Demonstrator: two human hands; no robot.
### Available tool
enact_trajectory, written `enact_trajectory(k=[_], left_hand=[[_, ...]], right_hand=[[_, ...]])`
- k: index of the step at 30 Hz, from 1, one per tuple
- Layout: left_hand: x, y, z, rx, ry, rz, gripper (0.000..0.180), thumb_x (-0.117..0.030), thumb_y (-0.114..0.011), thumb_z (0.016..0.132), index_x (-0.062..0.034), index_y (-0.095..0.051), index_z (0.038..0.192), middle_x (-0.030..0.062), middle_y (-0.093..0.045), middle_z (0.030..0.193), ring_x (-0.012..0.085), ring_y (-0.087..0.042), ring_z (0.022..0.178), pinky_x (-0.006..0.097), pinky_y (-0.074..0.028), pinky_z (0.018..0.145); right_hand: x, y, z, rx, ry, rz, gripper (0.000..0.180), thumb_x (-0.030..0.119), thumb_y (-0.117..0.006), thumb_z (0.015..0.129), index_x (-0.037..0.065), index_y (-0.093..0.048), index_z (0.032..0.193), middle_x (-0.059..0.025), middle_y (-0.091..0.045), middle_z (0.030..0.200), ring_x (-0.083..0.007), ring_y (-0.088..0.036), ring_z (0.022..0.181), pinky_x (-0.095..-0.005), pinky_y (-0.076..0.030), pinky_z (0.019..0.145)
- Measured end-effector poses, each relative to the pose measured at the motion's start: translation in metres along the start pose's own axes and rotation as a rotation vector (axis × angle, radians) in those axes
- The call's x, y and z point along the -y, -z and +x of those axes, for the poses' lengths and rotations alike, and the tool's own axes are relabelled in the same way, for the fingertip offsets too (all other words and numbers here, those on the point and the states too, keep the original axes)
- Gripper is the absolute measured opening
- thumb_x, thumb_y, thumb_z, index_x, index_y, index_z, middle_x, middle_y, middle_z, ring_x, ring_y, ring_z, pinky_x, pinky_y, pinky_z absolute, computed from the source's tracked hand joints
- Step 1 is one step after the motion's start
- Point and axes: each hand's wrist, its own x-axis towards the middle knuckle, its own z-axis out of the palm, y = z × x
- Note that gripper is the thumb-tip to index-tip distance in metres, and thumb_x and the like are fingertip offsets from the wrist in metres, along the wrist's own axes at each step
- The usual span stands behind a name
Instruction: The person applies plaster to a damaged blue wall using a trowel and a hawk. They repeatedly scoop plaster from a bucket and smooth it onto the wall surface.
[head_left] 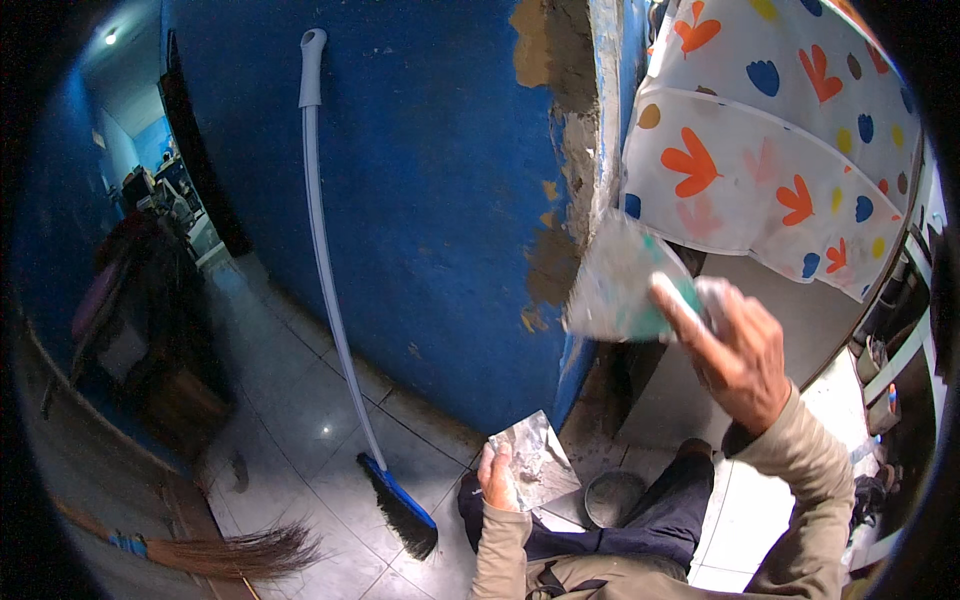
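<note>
My right hand is raised beside the wall corner, its fingers closed round a wide putty knife. The putty knife has a greyish, fan-shaped blade with green near the grip, and is smeared by motion. Its blade overlaps the corner in view; whether it touches the wall cannot be told. Lower down, my left hand grips the left edge of a small square plate with grey, paste-like patches on it. The blue wall has a rough grey and tan plaster strip along its corner.
A dark round bucket stands on the tiled floor by my legs. A long-handled broom leans on the wall at left, and a straw broom lies lower left. To the right hangs a patterned curtain above a grey panel.
</note>
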Motion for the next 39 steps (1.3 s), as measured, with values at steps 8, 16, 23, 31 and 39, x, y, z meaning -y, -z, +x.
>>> enact_trajectory(k=[8,16,23,31,39], left_hand=[[0.007,0.011,-0.012,-0.081,0.081,0.078,0.036,-0.011,-0.055,0.086,0.0029,-0.057,0.119,0.0051,-0.061,0.109,0.0140,-0.057,0.098,0.028,-0.042,0.092],[0.018,0.035,-0.008,-0.066,0.072,0.064,0.026,-0.015,-0.052,0.093,-0.0003,-0.059,0.113,0.0063,-0.064,0.103,0.0151,-0.061,0.091,0.028,-0.048,0.083],[0.025,0.044,-0.008,-0.108,0.081,0.092,0.029,-0.018,-0.055,0.091,0.0004,-0.059,0.114,0.0062,-0.063,0.107,0.0147,-0.060,0.095,0.028,-0.045,0.087],[0.025,0.035,-0.005,-0.072,0.100,0.108,0.033,-0.021,-0.055,0.091,0.0005,-0.059,0.116,0.0067,-0.063,0.107,0.0157,-0.059,0.097,0.029,-0.044,0.088],[0.035,0.053,-0.005,-0.128,0.102,0.053,0.030,-0.020,-0.057,0.094,0.0016,-0.059,0.116,0.0067,-0.064,0.104,0.0137,-0.058,0.091,0.027,-0.047,0.081]], right_hand=[[-0.015,-0.013,0.045,-0.026,-0.007,-0.192,0.070,0.009,-0.065,0.080,0.021,-0.044,0.146,-0.0126,-0.055,0.102,-0.0230,-0.058,0.074,-0.0339,-0.050,0.063],[0.009,-0.040,0.017,0.169,0.067,-0.088,0.069,0.012,-0.055,0.083,0.020,-0.036,0.149,-0.0094,-0.053,0.105,-0.0167,-0.054,0.075,-0.0296,-0.047,0.060],[-0.003,-0.003,0.053,0.032,0.013,-0.168,0.067,0.013,-0.058,0.083,0.019,-0.041,0.147,-0.0102,-0.053,0.100,-0.0184,-0.057,0.076,-0.0309,-0.049,0.059],[0.004,-0.016,0.065,0.118,0.060,-0.214,0.067,0.011,-0.060,0.084,0.022,-0.041,0.147,-0.0132,-0.054,0.102,-0.0211,-0.057,0.073,-0.0333,-0.052,0.062],[0.011,-0.031,0.029,0.312,0.136,-0.067,0.069,0.014,-0.055,0.082,0.017,-0.037,0.148,-0.0081,-0.052,0.101,-0.0173,-0.054,0.074,-0.0294,-0.048,0.062]])
